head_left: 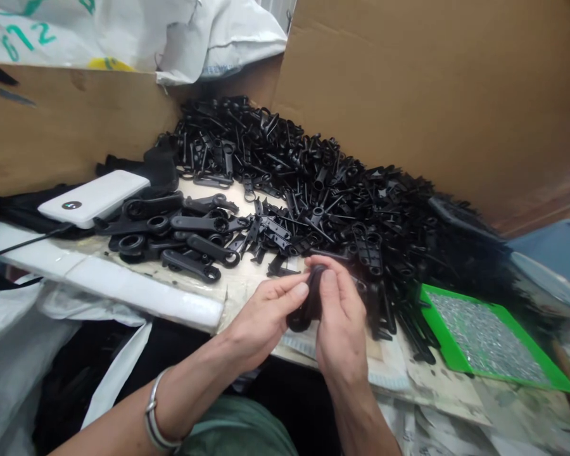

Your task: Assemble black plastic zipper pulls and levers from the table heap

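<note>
Between my two hands, above the table's front edge, I hold a black plastic part with a rounded end. My left hand pinches it from the left, thumb on top. My right hand grips its upper end, the thumb pressed along it; the fingers partly cover the part. Left of my hands lies a small group of black plastic handles with ring-shaped ends. Behind my hands rises a large heap of loose black plastic parts.
A green tray of small metal pieces lies at the right. A white power bank with a cable rests at the left, behind a white foam strip. Cardboard walls stand behind the heap; a blue container is far right.
</note>
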Demonstrator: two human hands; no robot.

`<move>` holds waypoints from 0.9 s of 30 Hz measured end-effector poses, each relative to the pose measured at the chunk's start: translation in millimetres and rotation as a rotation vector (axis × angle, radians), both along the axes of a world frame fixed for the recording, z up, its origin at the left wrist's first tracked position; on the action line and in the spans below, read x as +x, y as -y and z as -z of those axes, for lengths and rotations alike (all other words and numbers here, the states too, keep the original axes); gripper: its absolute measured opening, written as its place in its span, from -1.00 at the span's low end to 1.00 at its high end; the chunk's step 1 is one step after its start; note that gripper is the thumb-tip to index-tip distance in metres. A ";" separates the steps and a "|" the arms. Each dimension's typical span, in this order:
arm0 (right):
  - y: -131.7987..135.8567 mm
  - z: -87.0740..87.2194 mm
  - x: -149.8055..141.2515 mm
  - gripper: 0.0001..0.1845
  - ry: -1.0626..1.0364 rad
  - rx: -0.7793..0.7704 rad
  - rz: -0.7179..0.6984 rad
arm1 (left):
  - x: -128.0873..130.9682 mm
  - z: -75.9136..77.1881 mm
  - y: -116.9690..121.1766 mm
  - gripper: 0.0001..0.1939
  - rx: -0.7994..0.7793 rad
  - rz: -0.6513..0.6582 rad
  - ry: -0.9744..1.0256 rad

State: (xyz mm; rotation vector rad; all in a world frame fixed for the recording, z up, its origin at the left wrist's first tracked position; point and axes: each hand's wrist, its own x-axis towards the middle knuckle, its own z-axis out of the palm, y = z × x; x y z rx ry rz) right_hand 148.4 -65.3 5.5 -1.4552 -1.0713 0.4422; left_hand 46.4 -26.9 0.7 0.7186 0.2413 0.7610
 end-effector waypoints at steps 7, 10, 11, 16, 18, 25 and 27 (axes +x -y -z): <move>-1.7 -9.1 19.0 -0.73 0.076 -0.101 -0.229 | -3.4 0.8 -4.0 -0.72 -0.029 -0.020 -0.028; -0.7 -13.4 27.8 -0.67 0.244 -0.076 -0.264 | -3.3 0.0 -4.6 -0.74 -0.057 -0.024 -0.008; 0.5 -14.7 30.1 -0.64 0.327 -0.046 -0.256 | -3.4 -0.4 -4.7 -0.74 -0.072 -0.021 -0.003; 7.4 -21.3 42.1 -0.37 0.765 0.008 -0.389 | -4.9 -1.1 -6.1 -0.76 -0.135 -0.013 -0.030; 8.1 -23.4 45.8 -0.32 0.852 0.024 -0.454 | -4.7 -1.0 -6.6 -0.76 -0.140 -0.008 -0.029; 7.4 -19.7 36.8 -0.32 0.832 0.019 -0.350 | -3.7 -1.3 -6.5 -0.74 -0.111 -0.029 -0.015; 7.1 -16.9 32.2 -0.31 0.803 0.008 -0.343 | -4.4 -0.8 -6.2 -0.72 -0.087 -0.042 -0.024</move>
